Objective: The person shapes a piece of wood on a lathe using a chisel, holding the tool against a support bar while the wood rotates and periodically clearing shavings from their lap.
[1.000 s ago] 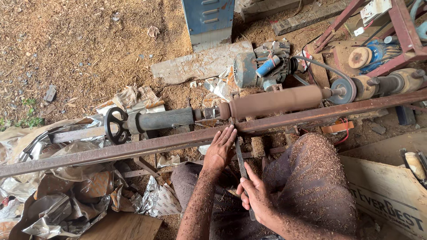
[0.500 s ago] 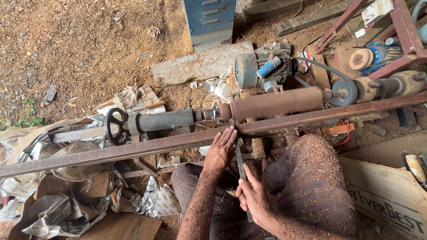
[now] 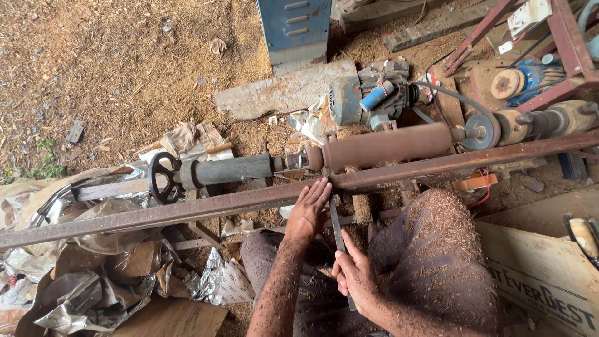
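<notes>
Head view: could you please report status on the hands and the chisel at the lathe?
Left hand flat on rusty rail. Right hand grips chisel. Chisel tip at rail, below wooden cylinder. Nothing in the way.

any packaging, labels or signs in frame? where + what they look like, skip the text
Cardboard box: lower right, beside the person's leg; flat brown panel with dark block lettering.
Printed wrapper: on the ground, lower centre-left; crumpled, silvery-white with small print.
Crumpled plastic sheeting: lower left; shiny, brownish-silver.
No screens visible.

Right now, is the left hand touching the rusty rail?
Touching. The head view shows the left hand with fingertips resting on the rusty rail.
</notes>
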